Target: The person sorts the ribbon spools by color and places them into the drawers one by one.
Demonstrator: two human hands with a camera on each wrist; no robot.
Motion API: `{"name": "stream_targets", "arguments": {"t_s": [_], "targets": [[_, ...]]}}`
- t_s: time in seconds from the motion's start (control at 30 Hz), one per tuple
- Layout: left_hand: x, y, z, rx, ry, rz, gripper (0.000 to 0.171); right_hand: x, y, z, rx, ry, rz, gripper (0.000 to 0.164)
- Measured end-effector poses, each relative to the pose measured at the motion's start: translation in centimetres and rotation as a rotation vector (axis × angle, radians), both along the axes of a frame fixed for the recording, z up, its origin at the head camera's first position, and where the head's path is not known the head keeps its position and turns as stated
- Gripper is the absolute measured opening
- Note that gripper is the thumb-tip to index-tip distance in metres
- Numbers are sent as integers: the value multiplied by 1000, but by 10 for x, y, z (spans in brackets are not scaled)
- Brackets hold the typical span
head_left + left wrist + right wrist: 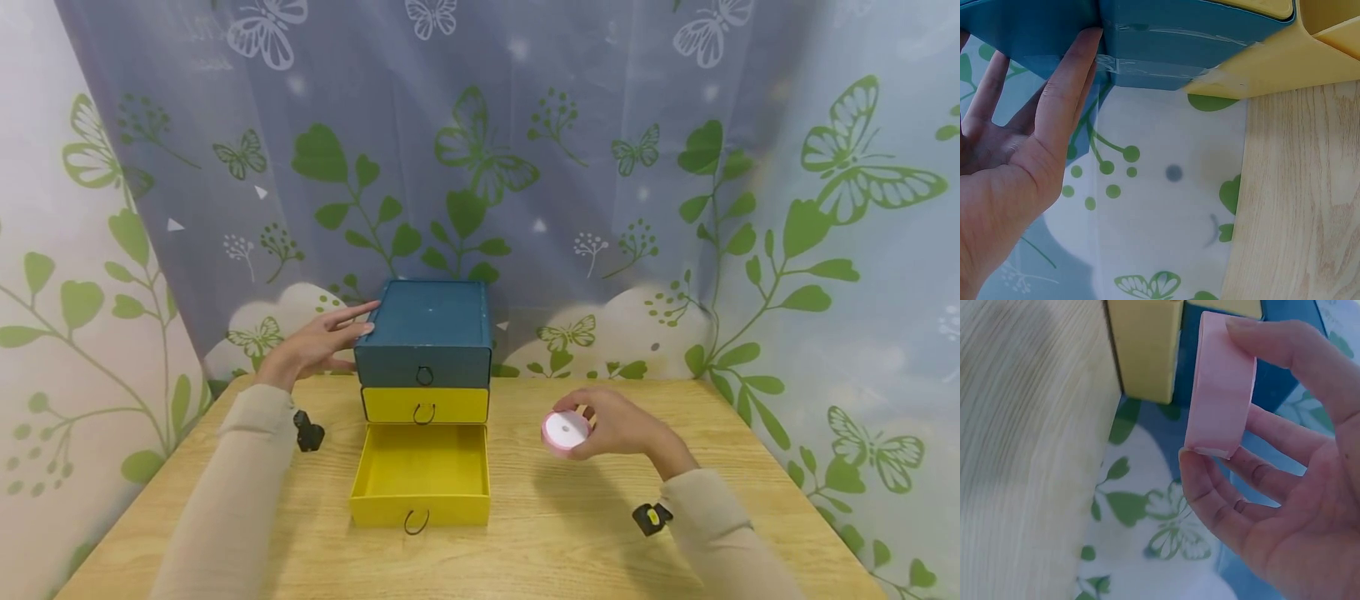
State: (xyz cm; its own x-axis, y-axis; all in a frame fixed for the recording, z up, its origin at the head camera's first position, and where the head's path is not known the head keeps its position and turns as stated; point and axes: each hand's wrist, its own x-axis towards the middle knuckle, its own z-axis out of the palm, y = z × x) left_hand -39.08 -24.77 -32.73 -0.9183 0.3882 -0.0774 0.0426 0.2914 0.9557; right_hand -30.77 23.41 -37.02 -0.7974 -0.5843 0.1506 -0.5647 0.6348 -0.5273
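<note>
A small drawer box (431, 312) with a blue top stands toward the back of the table. Its lowest yellow drawer (420, 510) is pulled out, and nothing shows inside. The yellow drawer above (390, 406) and the blue top drawer (390, 367) are closed. My left hand (318, 346) rests against the box's upper left side with fingers extended; the left wrist view shows fingertips touching the blue wall. To the right of the box, my right hand (618, 423) pinches a roll of pink ribbon (1221, 384) by its rim, above the table.
The wooden table (510, 567) runs up to a butterfly-patterned curtain (562, 208) behind the box. Curtain cloth also hangs at both sides. Black wrist devices are on the left wrist (308, 432) and right wrist (651, 518).
</note>
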Motion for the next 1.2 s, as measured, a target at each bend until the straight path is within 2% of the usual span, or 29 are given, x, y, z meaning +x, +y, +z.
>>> {"name": "stream_targets", "arguments": {"t_s": [0.67, 1.0, 1.2], "targets": [[0, -2, 0, -24, 16, -1, 72, 9, -61, 24, 102, 74, 110, 53], [-2, -2, -2, -17, 9, -3, 74, 8, -92, 26, 128, 101, 175, 51], [-2, -2, -1, -14, 10, -10, 73, 9, -110, 22, 136, 34, 182, 52]]}}
